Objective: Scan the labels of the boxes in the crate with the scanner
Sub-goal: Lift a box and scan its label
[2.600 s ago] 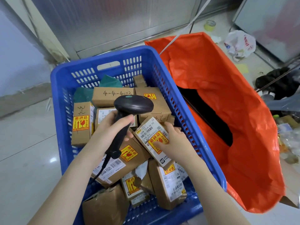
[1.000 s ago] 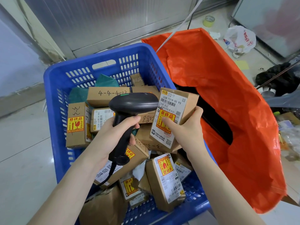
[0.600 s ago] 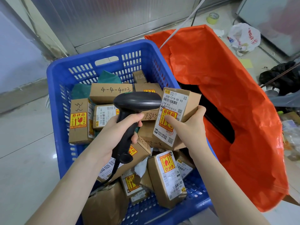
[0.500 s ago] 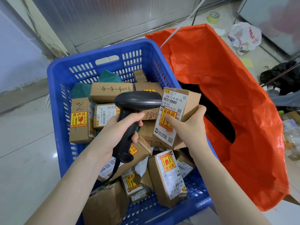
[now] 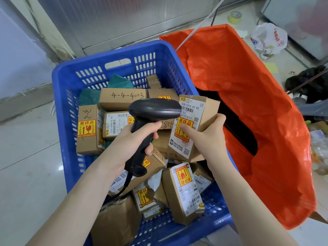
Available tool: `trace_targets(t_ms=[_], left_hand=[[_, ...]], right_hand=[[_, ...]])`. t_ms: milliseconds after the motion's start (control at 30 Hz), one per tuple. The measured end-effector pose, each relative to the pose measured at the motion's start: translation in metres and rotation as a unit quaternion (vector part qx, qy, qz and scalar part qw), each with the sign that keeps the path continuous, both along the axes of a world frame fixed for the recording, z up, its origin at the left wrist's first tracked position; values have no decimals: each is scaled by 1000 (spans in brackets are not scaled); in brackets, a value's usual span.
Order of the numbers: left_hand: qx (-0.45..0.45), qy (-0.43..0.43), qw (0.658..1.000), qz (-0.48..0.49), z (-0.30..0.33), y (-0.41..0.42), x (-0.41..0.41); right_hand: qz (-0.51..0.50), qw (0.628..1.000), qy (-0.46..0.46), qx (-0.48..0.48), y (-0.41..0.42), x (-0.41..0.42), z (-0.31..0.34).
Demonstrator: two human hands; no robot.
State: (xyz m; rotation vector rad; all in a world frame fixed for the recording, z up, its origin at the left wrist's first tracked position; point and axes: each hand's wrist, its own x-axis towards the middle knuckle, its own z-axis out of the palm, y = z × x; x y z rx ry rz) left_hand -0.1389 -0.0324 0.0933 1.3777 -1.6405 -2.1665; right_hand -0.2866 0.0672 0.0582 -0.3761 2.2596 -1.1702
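Observation:
A blue plastic crate holds several brown cardboard boxes with white labels and yellow-red fragile stickers. My left hand grips the handle of a black scanner, whose head points right. My right hand holds one box upright above the crate's right side, label facing me. The scanner's head sits right beside that label's top left corner. A box marked 4-4-4003 lies at the back of the crate.
An open orange bag stands against the crate's right side, dark inside. A white plastic bag, a tape roll and dark clutter lie on the floor at the right. A metal wall panel stands behind the crate.
My right hand lifted the box out of the pile and raised it to the right, upright. The scanner in my left hand stayed close beside its label.

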Motion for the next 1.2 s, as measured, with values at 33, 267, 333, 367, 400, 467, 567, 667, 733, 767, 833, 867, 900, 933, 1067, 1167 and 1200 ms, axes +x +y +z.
trace_targets(t_ms=[33, 267, 333, 367, 400, 467, 567, 667, 733, 767, 833, 867, 900, 933, 1067, 1167, 1200], left_hand=[[0, 1, 1000, 1, 0, 0, 0], [-10, -17, 1000, 5, 1, 0, 0], [-8, -11, 1000, 15, 1, 0, 0], [-11, -12, 1000, 16, 1, 0, 1], [-15, -14, 1000, 17, 0, 0, 1], [-21, -19, 999, 21, -1, 0, 2], [-13, -13, 999, 42, 0, -1, 2], [-2, 6, 998, 69, 0, -3, 3], [-14, 13, 997, 79, -2, -4, 5], [-17, 15, 996, 87, -3, -4, 6], [-16, 13, 994, 104, -5, -6, 8], [-16, 11, 994, 111, -6, -7, 9], [-18, 8, 993, 115, -8, -9, 10], [-21, 4, 993, 117, -9, -10, 11], [-24, -10, 993, 112, -14, -12, 14], [-23, -19, 995, 92, -18, -12, 16], [-24, -21, 996, 86, -19, -12, 16]], right_hand=[[-1, 1000, 1, 2, 0, 0, 0], [2, 1000, -4, -1, 0, -2, -2], [4, 1000, -7, -6, 0, -2, -1], [6, 1000, -8, -6, 1, -3, -1], [9, 1000, -10, -6, 1, -3, -2], [17, 1000, -9, -2, 0, -3, -3], [30, 999, -3, 11, 0, -3, -4], [62, 997, 16, 37, 0, -3, -1], [84, 995, 26, 51, 1, -4, -1], [99, 993, 28, 55, 2, -3, -1], [122, 991, 15, 53, 2, -2, -2], [127, 991, 3, 47, 2, 0, -2], [129, 991, -2, 44, 2, 1, -2], [135, 990, -4, 48, 2, 2, -1], [192, 979, 17, 71, 5, 3, -1], [226, 969, 29, 95, 5, 5, -4], [236, 965, 35, 107, 6, 6, -6]])
